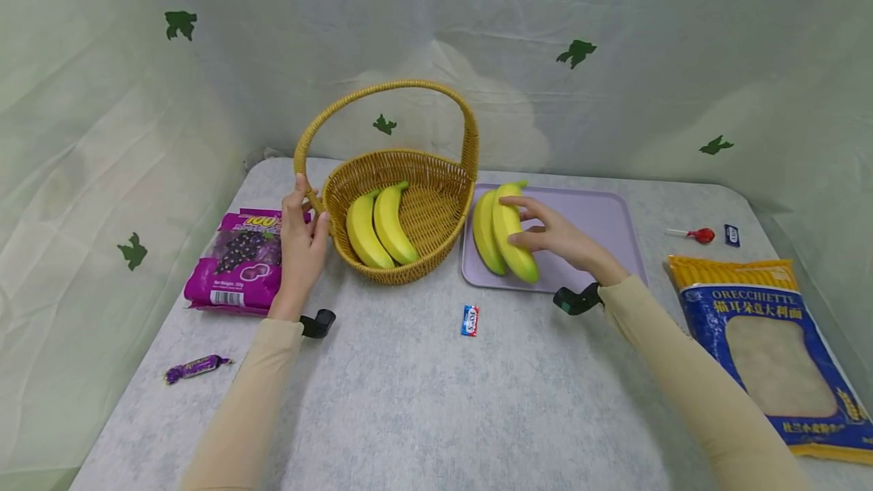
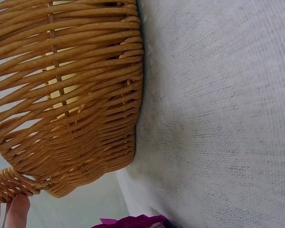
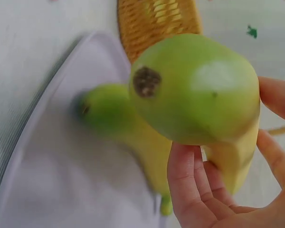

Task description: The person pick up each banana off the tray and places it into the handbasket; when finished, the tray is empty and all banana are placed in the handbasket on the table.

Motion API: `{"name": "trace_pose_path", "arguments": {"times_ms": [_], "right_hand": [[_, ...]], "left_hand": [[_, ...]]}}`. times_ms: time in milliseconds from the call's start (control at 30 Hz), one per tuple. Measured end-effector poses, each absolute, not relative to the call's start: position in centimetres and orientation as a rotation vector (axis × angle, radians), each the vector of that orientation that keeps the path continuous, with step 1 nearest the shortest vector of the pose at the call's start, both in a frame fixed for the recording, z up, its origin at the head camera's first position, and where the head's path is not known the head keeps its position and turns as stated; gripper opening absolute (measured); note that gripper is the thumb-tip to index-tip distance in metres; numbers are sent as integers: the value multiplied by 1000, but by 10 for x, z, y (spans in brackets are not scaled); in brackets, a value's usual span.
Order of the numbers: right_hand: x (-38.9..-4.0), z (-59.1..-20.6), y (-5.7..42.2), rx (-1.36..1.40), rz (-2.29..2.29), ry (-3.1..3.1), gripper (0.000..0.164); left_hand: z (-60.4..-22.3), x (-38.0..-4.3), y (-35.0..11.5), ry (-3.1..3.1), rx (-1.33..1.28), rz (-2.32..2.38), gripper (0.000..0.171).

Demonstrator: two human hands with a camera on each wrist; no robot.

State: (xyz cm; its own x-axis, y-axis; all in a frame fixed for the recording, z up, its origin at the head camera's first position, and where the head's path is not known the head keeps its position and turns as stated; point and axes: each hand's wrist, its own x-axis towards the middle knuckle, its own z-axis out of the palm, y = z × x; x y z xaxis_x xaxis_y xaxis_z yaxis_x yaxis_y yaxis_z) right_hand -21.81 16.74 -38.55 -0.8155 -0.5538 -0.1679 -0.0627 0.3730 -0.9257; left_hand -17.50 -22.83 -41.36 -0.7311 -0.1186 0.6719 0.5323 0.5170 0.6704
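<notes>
Over the lavender tray [image 1: 603, 211], your right hand [image 1: 555, 235] pinches one banana [image 1: 508, 222] between thumb and fingers, with a second banana [image 1: 486, 233] lying just beside it on the tray; whether the gripped one touches that neighbour or the tray, you cannot tell from these views. To the left stands one wicker basket [image 1: 431, 218], holding two more bananas [image 1: 394, 226] side by side in its left half, so you have four in all, two inside the basket and two at the tray. Your left hand [image 1: 303, 241] has its fingers curled on the left foot of the basket's single arched handle [image 1: 409, 84]. Near that hand lies one purple bag [image 1: 235, 262] with berries printed on it, and nearer you one purple wrapped candy [image 1: 196, 368]. One small red, white and blue packet [image 1: 470, 320] sits in front of the tray on the grey table [image 1: 409, 400]. To your right you have three things: one red lollipop [image 1: 702, 235], one small dark blue packet [image 1: 732, 236] near it, and one large blue and yellow pasta bag [image 1: 777, 362] by your right sleeve [image 1: 689, 373].
</notes>
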Motion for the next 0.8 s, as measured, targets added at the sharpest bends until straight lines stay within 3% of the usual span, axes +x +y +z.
{"name": "trace_pose_path", "arguments": {"times_ms": [333,800], "right_hand": [[-207,-364,136,-678,-1461,2098,62],[-218,-354,84,-814,-1393,2116,59]], "left_hand": [[-416,-175,-230,-2095,-323,-1230,73],[-416,-174,-231,-2101,-350,-1258,71]]}}
